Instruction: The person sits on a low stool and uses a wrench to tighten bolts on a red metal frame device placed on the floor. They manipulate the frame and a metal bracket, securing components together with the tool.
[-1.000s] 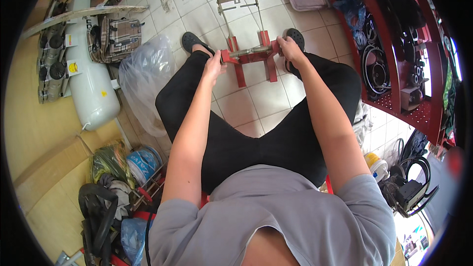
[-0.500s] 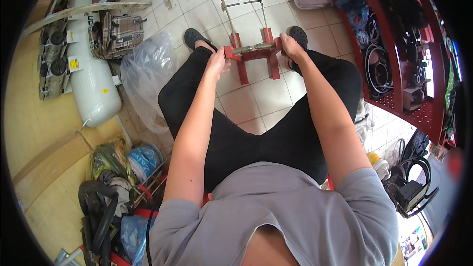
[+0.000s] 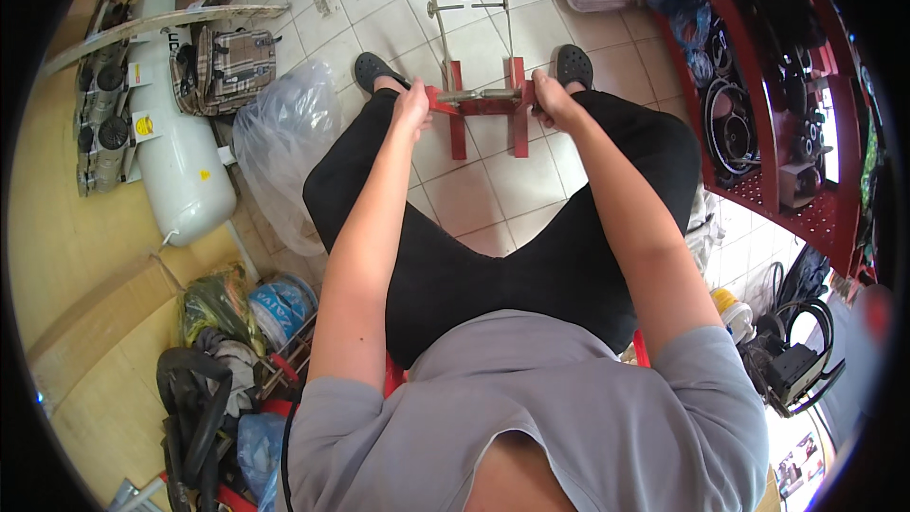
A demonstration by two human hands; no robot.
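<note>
Between my feet, a red metal stand [image 3: 459, 136] is on the tiled floor. Two red legs point toward me, and a thin wire-like metal frame extends from its far side to a flat crosspiece. A bare metal rod [image 3: 481, 94] runs across its middle. My left hand [image 3: 410, 110] is closed around the stand's left end. At the right end, my right hand [image 3: 555, 102] grips the red end piece, its fingers partly hidden behind it. Both arms are stretched forward over my knees.
A white tank [image 3: 185, 180], a plaid bag [image 3: 242, 71] and a clear plastic bag [image 3: 289, 152] stand left. A red perforated rack [image 3: 758, 204] with wheels and parts is on the right. Behind my left arm are a blue-and-white bucket [image 3: 282, 311] and black tubing [image 3: 194, 398].
My right hand and the stand's right end have shifted slightly left. My left hand has moved a little up and left, still at the stand's left end.
</note>
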